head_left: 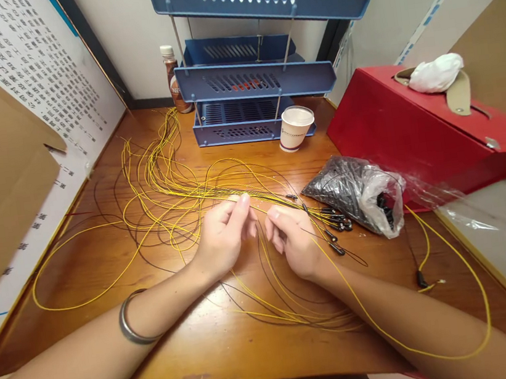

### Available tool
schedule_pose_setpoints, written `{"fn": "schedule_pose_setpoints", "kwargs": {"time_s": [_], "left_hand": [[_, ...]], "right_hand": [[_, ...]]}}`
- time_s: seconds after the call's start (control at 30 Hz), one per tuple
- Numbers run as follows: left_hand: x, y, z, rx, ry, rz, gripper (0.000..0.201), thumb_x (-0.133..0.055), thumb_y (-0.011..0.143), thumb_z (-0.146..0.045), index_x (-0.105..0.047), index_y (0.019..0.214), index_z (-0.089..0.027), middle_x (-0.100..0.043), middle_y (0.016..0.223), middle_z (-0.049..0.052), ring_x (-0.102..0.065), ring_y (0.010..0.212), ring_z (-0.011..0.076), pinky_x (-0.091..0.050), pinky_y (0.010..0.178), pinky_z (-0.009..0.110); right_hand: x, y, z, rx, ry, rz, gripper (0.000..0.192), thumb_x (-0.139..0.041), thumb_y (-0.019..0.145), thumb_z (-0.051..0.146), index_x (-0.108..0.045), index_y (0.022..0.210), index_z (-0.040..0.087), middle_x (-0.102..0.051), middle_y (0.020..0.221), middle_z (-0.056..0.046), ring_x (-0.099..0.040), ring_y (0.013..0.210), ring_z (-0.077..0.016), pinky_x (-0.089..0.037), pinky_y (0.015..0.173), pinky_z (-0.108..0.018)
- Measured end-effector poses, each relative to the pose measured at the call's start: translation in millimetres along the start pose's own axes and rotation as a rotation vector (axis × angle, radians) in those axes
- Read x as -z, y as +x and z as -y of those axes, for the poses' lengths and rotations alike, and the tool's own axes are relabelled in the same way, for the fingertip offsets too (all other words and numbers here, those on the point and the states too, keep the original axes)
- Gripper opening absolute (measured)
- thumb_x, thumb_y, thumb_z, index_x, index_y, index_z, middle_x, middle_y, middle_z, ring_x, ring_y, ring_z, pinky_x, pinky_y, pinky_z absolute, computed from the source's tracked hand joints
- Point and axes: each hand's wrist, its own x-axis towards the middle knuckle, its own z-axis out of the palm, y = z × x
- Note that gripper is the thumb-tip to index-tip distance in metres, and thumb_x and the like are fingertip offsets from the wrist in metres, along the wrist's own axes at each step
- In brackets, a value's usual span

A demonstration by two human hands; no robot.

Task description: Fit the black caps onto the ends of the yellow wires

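Observation:
Close together over the middle of the table are my left hand (226, 233) and my right hand (294, 237). The left thumb presses on its fingers in a pinch, and thin yellow wire (260, 210) runs from there toward the right thumb. My right fingers are curled around the wire; a yellow strand leaves that hand and loops over the right forearm. A tangled bundle of yellow and black wires (156, 165) lies behind and left of the hands. Its ends carry small black connectors (341, 224), just right of my right hand. The exact pinch points are partly hidden.
A clear plastic bag of black parts (356, 191) lies at right, before a red box (413, 131). One black connector (421, 279) sits on a looped wire. Behind stand a blue tray rack (257, 80), a paper cup (296, 128) and a bottle (176, 81).

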Motion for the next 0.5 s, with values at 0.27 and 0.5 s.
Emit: {"fn": "schedule_pose_setpoints", "kwargs": {"time_s": [0.27, 0.5], "left_hand": [[0.2, -1.3, -0.7, -0.012, 0.013, 0.019, 0.048, -0.055, 0.097, -0.046, -0.059, 0.058, -0.018, -0.056, 0.052, 0.001, -0.051, 0.048, 0.0111, -0.041, 0.052, 0.027], [4.0, 3.5, -2.6, 0.031, -0.07, -0.324, 0.043, -0.051, 0.097, -0.032, -0.049, 0.056, -0.02, -0.051, 0.047, -0.002, -0.046, 0.045, 0.0097, -0.035, 0.046, 0.024]], "right_hand": [[0.9, 0.2, -0.2, 0.016, -0.005, 0.024, 0.043, -0.05, 0.09, 0.044, -0.049, 0.054, 0.022, -0.038, 0.042, 0.005, -0.031, 0.038, -0.0095, -0.024, 0.043, -0.028], [1.0, -0.4, -0.3, 0.03, -0.015, -0.004, 0.04, -0.047, 0.09, 0.039, -0.049, 0.054, 0.023, -0.036, 0.041, 0.005, -0.031, 0.038, -0.0101, -0.023, 0.043, -0.028]]}}
